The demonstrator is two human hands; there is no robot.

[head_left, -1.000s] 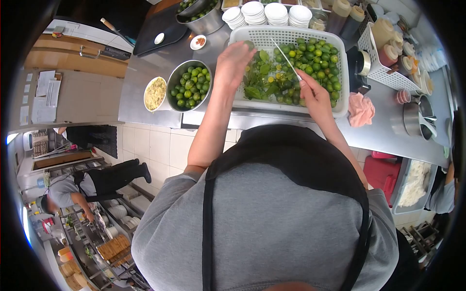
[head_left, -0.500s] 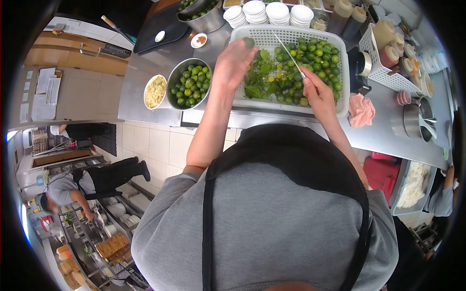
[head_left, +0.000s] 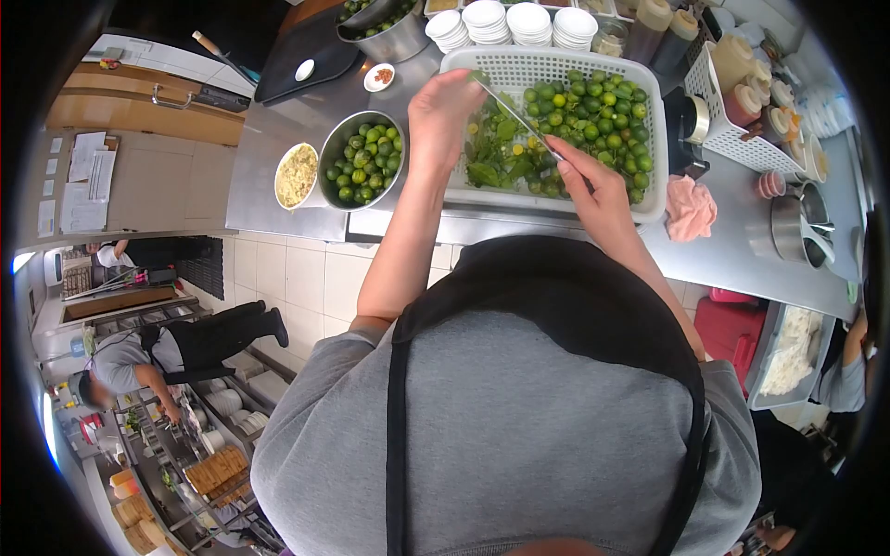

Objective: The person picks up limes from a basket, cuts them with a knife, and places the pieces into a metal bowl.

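A: Head view: what's in each hand?
B: R hand (head_left: 601, 190) has a narrow grip on the knife (head_left: 519, 119), blade angled up-L over the tray (head_left: 556, 209). L hand (head_left: 438, 109) is blurred, but seems to pinch a lime (head_left: 477, 76) at the fingertips, nr the blade tip. Can't tell if they touch.
A: Other limes?
B: Loose limes (head_left: 603, 109) mostly R side of tray, leaves (head_left: 483, 174) L side. More limes in the pot (head_left: 322, 176), L of the L forearm.
A: Best way, IMO?
B: Steady the L hand, fingertips off the blade line. Use short, light R wrist moves, edge angled away from L thumb. Work low over tray, so bits drop in there.
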